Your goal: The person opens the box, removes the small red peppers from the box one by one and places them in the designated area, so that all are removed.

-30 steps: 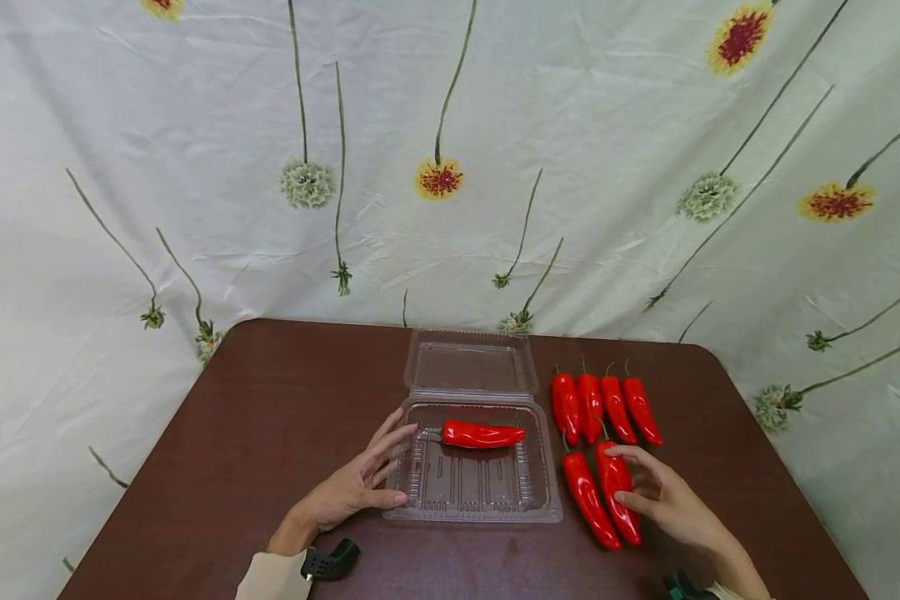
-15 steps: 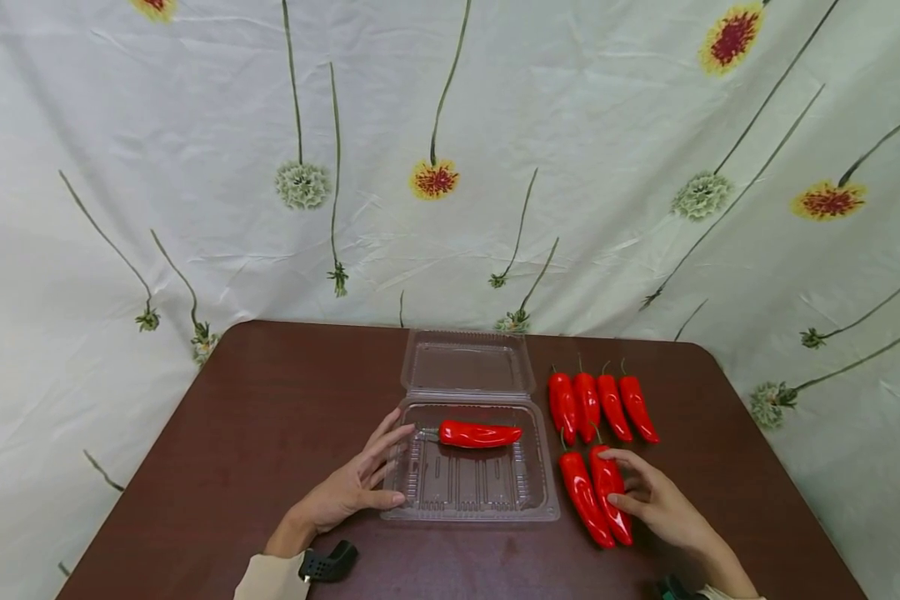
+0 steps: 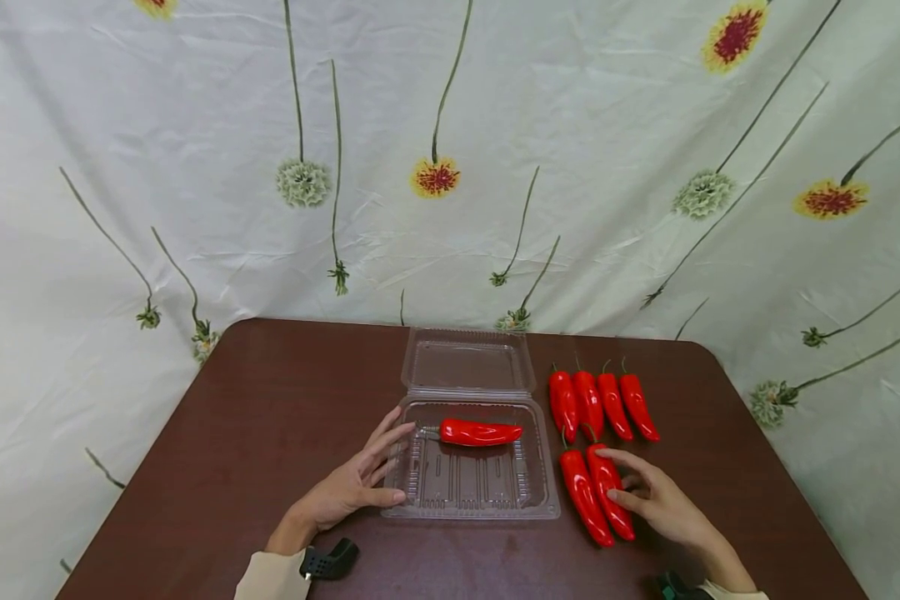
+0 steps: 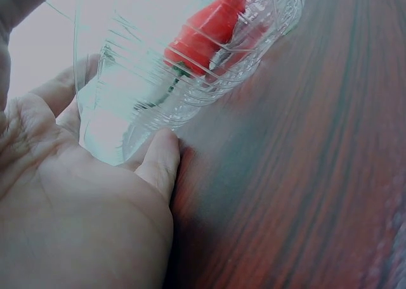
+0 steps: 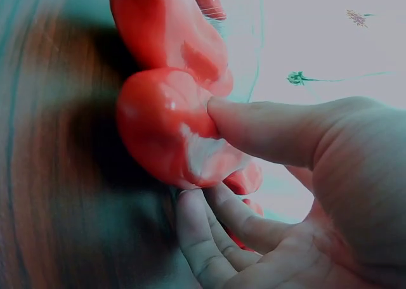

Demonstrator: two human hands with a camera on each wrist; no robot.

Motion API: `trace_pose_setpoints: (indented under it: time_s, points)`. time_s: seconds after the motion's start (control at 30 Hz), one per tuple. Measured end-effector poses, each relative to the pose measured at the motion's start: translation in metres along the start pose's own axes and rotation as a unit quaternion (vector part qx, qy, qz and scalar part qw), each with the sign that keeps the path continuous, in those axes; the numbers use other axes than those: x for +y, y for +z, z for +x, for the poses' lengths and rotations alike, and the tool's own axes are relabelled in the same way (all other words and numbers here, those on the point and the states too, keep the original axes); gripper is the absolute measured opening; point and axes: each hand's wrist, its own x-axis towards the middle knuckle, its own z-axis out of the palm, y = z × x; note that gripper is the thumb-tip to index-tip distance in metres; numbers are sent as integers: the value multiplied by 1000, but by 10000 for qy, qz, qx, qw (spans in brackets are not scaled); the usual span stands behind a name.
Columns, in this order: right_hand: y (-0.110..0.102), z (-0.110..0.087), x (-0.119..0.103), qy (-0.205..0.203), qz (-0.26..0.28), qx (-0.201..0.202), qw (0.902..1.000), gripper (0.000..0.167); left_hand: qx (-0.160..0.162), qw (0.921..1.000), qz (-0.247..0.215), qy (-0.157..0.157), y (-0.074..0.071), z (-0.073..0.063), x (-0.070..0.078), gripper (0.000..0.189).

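Observation:
A clear plastic clamshell container (image 3: 487, 492) stands with its lid (image 3: 468, 362) folded back. Inside, near the hinge, one red chili pepper (image 3: 483, 432) lies crosswise with its stem to the left. My left hand (image 3: 348, 486) rests at the container's left side, fingers spread and fairly straight along the rim. To the right of the box my right hand (image 3: 667, 502) holds a red chili pepper (image 3: 607, 479) between thumb and fingers. In the right wrist view the thumb presses one side of this pepper (image 5: 149, 115) and fingertips touch its other side. Another pepper (image 3: 585, 500) lies close alongside.
Behind the right hand, a row of several red peppers (image 3: 600, 406) lies with stems pointing to the back. All of this is on a dark brown table (image 3: 300, 392) with rounded far corners. A white flowered cloth (image 3: 390, 100) hangs beyond the table.
My right hand and the pepper it holds have shifted slightly left, closer to the neighbouring pepper. The left hand and the container stay in place.

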Motion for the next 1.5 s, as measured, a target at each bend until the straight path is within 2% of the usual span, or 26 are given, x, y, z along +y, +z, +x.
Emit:
trace_pose_setpoints:
  time_s: [0.13,0.33,0.93,1.2,1.5]
  points:
    - [0,0,0,44,-67,-10,10000,53,-14,10000,10,-15,0,0,0,90]
    - [-1,0,0,17,-494,203,9986,49,-9,10000,-46,8,0,0,0,91]
    - [-5,1,-11,-580,-806,812,9917,45,19,10000,-81,23,0,0,0,90]
    - [-9,9,-21,-564,-989,814,9902,43,12,9999,-96,39,1,0,0,90]
    - [-11,18,-34,-427,-743,665,9941,42,14,10000,-87,2,2,0,1,90]
